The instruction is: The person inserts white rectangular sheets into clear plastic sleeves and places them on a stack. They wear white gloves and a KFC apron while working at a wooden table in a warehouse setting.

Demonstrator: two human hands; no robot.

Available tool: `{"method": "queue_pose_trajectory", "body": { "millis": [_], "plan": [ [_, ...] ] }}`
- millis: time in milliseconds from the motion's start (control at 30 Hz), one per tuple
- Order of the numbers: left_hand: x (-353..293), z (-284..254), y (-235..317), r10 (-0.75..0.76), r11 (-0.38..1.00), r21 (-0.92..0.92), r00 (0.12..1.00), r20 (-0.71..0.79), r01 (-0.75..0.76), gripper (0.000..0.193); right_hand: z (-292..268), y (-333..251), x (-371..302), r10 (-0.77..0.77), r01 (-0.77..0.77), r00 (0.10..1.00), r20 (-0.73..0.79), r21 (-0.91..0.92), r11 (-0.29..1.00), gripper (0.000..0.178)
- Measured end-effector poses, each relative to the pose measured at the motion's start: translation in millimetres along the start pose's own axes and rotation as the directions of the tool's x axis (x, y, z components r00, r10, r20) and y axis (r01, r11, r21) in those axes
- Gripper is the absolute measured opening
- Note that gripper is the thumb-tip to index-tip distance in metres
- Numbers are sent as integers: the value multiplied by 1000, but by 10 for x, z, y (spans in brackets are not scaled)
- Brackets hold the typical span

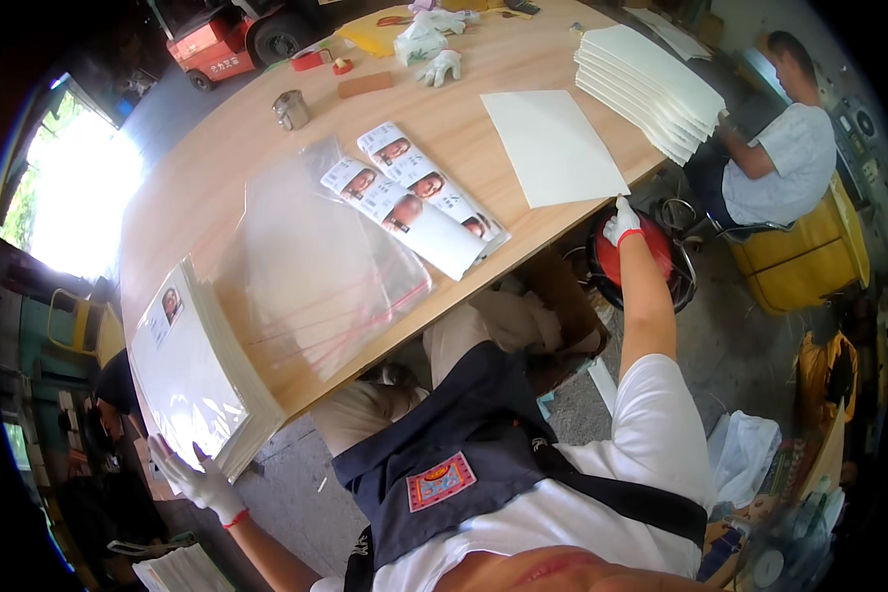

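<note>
My right hand [622,223], in a white glove with a red cuff, pinches the near corner of a blank white sheet [553,148] at the table's front edge. The sheet lies flat on the wood. My left hand [197,481], gloved the same way, has its fingers spread beside the near end of a stack of clear-bagged sheets [189,365] with a small portrait on the top one. Between the hands lie several clear plastic bags [316,257] with red strips along their near ends. Two stacks of printed portrait labels [405,212] rest partly over them.
A fanned stack of white sheets [651,89] sits at the table's far right. Toward the back are a metal mug [290,110], a brown block [365,85], tape rolls and spare white gloves [439,67]. A red stool [633,259] stands below, and a seated person [784,158] is at right.
</note>
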State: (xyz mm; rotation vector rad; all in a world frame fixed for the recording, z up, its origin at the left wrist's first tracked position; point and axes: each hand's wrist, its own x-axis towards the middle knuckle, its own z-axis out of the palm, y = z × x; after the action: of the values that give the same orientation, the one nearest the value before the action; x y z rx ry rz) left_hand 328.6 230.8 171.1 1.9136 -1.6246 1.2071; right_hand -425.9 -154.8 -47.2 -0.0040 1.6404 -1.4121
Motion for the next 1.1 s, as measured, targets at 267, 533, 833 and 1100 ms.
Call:
{"method": "queue_pose_trajectory", "body": {
  "millis": [267, 533, 833, 1100],
  "plan": [
    [76, 402, 1800, 114, 802, -578, 913, 391, 147, 41, 342, -192, -26, -819, 800, 574, -26, -194, 567, 29],
    [530, 1015, 2535, -6, 957, -119, 427, 904, 266, 33, 757, -262, -390, -493, 411, 800, 341, 287, 865, 20],
    [106, 1532, 2022, 113, 761, -513, 697, 708, 398, 30, -235, -78, -2107, -150, 143, 714, 684, 67, 987, 44],
    [-233, 1495, 1879, -34, 744, -567, 867, 497, 354, 24, -510, 758, -2754, 284, 6, 530, 799, -338, 941, 35]
  ]
}}
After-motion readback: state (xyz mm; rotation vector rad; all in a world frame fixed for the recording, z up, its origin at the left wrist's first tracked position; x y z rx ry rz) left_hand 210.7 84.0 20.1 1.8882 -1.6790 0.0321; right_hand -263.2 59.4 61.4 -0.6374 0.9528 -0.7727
